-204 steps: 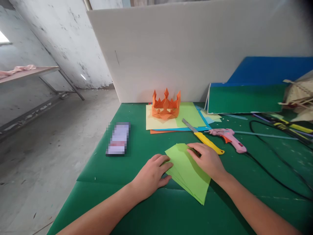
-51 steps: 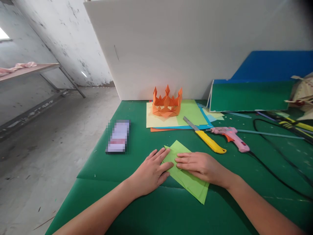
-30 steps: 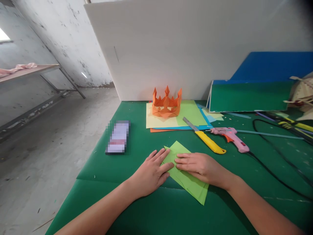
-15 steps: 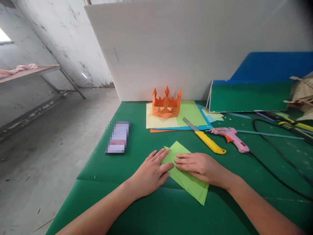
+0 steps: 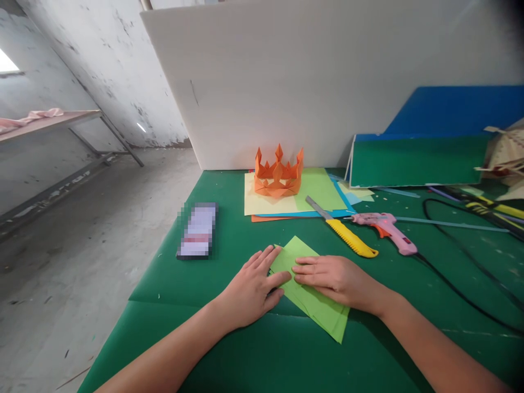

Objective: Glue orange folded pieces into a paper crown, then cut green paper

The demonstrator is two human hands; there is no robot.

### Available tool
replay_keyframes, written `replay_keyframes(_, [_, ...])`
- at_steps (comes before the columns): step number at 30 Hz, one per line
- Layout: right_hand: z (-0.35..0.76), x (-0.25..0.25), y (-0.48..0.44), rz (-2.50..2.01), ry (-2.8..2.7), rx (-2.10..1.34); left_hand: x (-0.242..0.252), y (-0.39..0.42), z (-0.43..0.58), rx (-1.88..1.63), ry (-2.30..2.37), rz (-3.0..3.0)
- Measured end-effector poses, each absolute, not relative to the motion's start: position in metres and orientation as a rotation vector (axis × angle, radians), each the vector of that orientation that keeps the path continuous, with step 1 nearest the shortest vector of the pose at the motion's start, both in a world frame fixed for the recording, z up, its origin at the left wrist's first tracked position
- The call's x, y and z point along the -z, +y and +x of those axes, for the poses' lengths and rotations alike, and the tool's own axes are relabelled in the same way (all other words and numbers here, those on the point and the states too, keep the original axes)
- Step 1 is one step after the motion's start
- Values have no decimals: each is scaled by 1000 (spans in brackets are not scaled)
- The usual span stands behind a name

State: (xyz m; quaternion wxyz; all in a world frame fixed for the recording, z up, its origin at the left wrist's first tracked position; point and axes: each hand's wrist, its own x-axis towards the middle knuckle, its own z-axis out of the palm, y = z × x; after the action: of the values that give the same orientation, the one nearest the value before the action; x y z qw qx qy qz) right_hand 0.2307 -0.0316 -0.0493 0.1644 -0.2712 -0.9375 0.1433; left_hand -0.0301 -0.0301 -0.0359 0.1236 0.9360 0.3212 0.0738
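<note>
A folded light-green paper (image 5: 327, 316) lies on the green tabletop (image 5: 180, 349), pointing up and left. My left hand (image 5: 256, 284) rests on its left edge with the fingers spread. Flat across the paper's middle and right side lies my right hand (image 5: 327, 278), fingers stretched out towards the left. Beyond the paper, an orange paper crown (image 5: 278, 185) stands upright on a stack of coloured sheets (image 5: 319, 191). A yellow cutter knife (image 5: 350, 237) lies behind my right hand, its blade reaching onto the sheets.
A pink glue gun (image 5: 387, 226) with a black cord lies right of the knife. A blurred phone (image 5: 198, 229) is at the left. Green board (image 5: 417, 161) and a white panel (image 5: 286, 71) stand behind. Paper strips and tools lie at the far right.
</note>
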Motion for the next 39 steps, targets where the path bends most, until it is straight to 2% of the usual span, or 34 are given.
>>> replay_keyframes(39, [230, 48, -32, -782, -2637, -476, 34, -30, -29, -165, 956, 2760])
